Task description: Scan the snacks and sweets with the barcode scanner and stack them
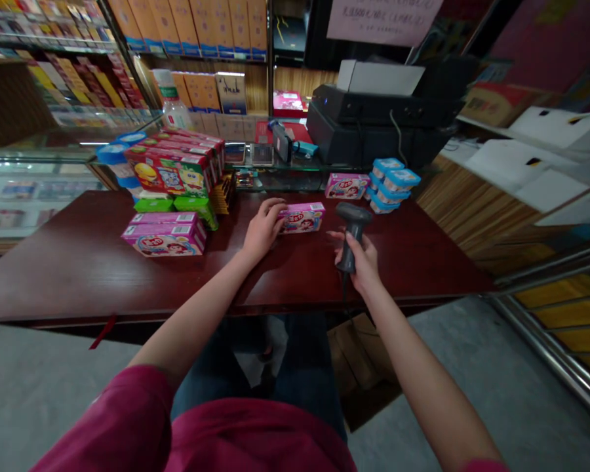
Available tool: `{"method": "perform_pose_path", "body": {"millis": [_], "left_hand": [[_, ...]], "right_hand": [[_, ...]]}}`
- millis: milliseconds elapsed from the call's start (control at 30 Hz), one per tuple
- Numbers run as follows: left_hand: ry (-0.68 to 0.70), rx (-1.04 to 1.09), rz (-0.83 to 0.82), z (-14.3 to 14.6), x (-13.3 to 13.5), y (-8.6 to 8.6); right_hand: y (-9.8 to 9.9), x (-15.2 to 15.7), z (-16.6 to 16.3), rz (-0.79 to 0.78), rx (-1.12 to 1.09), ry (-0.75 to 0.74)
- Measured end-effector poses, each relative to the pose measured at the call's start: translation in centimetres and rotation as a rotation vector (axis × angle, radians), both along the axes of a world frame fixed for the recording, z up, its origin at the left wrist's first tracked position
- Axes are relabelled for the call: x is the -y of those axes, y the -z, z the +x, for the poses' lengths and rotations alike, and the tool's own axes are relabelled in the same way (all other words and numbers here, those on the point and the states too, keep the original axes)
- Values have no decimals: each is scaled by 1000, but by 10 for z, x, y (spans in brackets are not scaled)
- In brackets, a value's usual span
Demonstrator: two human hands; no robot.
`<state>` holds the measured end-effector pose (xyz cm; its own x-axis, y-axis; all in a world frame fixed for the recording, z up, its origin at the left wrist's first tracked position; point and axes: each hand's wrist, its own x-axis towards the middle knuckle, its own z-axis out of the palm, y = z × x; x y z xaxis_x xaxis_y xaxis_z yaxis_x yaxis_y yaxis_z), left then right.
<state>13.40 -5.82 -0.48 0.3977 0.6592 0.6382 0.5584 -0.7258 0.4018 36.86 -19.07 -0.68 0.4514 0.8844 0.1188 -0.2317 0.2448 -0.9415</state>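
Observation:
My left hand (264,226) grips the left end of a small pink box (302,217) that lies on the dark red wooden counter (78,262). My right hand (361,259) is wrapped round the handle of a black barcode scanner (351,233), held upright just to the right of the box with its head turned toward it. Box and scanner are a short gap apart.
Two stacked pink boxes (166,234), green packs (170,204) and a pile of colourful cartons (177,164) stand at left. Another pink box (347,185) and blue-lidded cups (391,183) sit behind, before a black printer (378,118). Shelves line the back; a cardboard box (361,367) lies under the counter.

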Motion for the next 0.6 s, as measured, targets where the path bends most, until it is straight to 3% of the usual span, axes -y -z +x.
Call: {"method": "perform_pose_path", "body": {"millis": [167,300,433,600], "left_hand": [[204,-89,15,66,-16,7],[147,-223,31,127,-32,3],[76,-291,76,171,-51,-1],[53,-255,107,192,-73,5]], "right_hand": [[-2,-10,53,31,-52,251],[2,-13,61,51,-118,423],[5,-14,57,53,-88,446],[3,-13,57,29,-95,396]]}}
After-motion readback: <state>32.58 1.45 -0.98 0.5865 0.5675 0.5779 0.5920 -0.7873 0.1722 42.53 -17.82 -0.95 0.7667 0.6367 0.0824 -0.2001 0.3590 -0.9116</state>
